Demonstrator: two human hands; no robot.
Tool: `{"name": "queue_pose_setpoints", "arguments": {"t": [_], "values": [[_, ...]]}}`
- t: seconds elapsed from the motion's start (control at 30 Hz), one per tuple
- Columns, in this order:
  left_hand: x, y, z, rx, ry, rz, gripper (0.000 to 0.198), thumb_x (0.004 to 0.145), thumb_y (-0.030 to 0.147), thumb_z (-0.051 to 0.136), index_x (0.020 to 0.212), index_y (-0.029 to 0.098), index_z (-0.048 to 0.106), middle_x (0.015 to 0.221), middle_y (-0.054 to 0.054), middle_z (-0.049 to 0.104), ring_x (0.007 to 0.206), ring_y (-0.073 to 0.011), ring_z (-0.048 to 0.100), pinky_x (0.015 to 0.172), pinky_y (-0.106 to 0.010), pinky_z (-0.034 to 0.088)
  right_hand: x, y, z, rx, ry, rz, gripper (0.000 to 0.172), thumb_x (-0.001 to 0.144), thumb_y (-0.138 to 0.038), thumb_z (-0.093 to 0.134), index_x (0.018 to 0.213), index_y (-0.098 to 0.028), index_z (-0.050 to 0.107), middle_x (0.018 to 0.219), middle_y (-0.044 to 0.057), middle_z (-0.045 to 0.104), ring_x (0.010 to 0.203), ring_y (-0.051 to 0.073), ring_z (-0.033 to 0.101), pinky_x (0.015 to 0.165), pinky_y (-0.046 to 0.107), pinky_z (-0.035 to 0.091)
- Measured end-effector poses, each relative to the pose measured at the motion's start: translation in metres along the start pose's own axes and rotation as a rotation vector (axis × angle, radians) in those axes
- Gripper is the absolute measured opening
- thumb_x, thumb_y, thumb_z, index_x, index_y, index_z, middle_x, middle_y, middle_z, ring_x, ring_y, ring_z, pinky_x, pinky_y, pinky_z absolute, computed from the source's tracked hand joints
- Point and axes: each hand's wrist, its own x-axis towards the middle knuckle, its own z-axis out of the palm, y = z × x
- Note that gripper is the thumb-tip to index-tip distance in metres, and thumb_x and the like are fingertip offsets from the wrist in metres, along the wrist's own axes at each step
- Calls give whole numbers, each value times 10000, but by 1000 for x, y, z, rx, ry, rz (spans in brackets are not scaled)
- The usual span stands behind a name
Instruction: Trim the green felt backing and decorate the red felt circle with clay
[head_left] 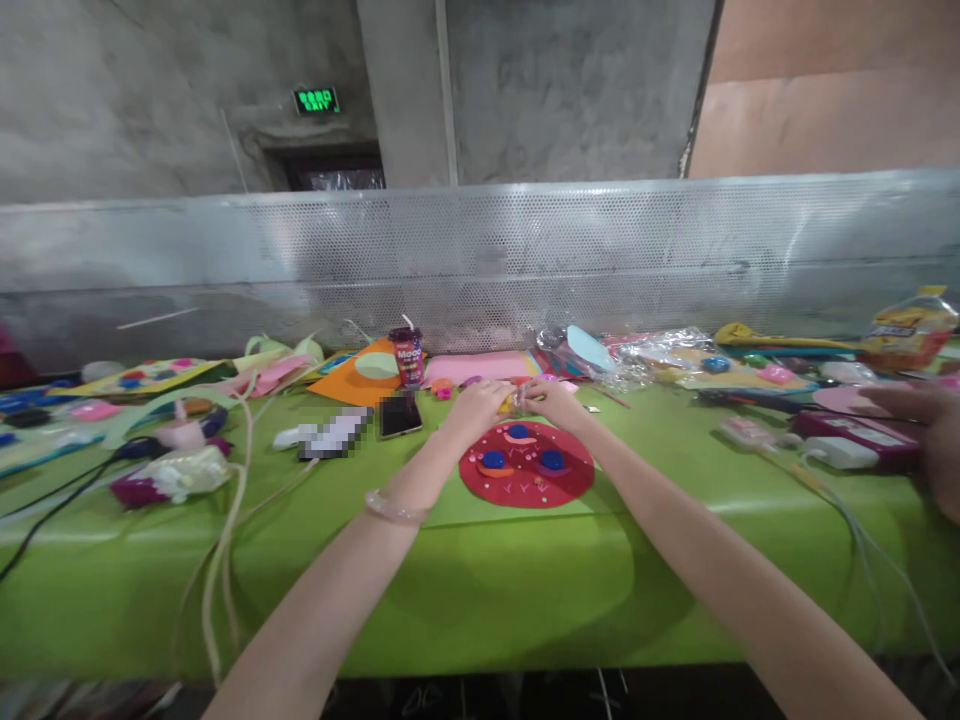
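Observation:
Beyond the far edge of a red paper disc (525, 488), both hands meet over a small clear and yellowish item (517, 400). My left hand (484, 408) has its fingers closed at the item's left side; a pale bracelet circles that wrist. From the right, my right hand (551, 402) pinches at the same item. Its exact shape is too small to tell. The disc lies flat on the green table cover (450, 590) and bears blue lumps with orange, pink and purple curved strips, plus small pale pieces.
A phone (400, 415) and a dark purple cup (407, 358) stand left of the hands. Cables (225, 520) run down the left side. Another person's hand (941, 430) is at the far right, near a maroon box (855, 440). A perforated metal panel (570, 240) rises behind.

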Motion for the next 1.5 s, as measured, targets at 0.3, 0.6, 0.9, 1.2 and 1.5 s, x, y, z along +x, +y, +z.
{"name": "queue_pose_setpoints", "arguments": {"t": [0.3,0.6,0.9,1.2,1.5], "values": [[1,1,0,48,22,-18,305,876,320,515,1126,144,519,1126,-89,542,987,-210,549,839,-426,464,1,1,0,-75,27,-7,227,882,-315,537,1018,-137,569,1017,54,586,885,181,580,770,383,491],[0,1,-1,31,39,-41,298,877,327,513,1112,145,528,1115,-87,549,978,-205,553,837,-421,464,-2,-7,-4,-57,15,-34,218,882,-315,537,1004,-138,575,1018,54,589,901,183,578,786,389,486],[-1,2,-4,-3,47,-44,302,878,322,512,1125,149,522,1134,-90,542,999,-211,546,849,-427,460,-4,-10,-2,-23,27,-38,226,892,-328,521,986,-130,576,963,44,599,842,169,590,745,366,498],[-3,2,-2,17,32,-60,302,877,319,515,1123,143,521,1126,-89,544,989,-210,550,838,-424,465,-2,-14,-3,-19,24,-102,221,888,-319,528,1012,-143,577,1038,58,588,926,189,574,817,407,472],[-3,4,-1,50,-7,-71,292,878,317,512,1115,146,525,1122,-88,545,972,-203,555,829,-416,470,1,-11,2,-44,15,-70,209,882,-309,538,1004,-143,576,1029,56,587,912,184,575,797,394,482]]}}
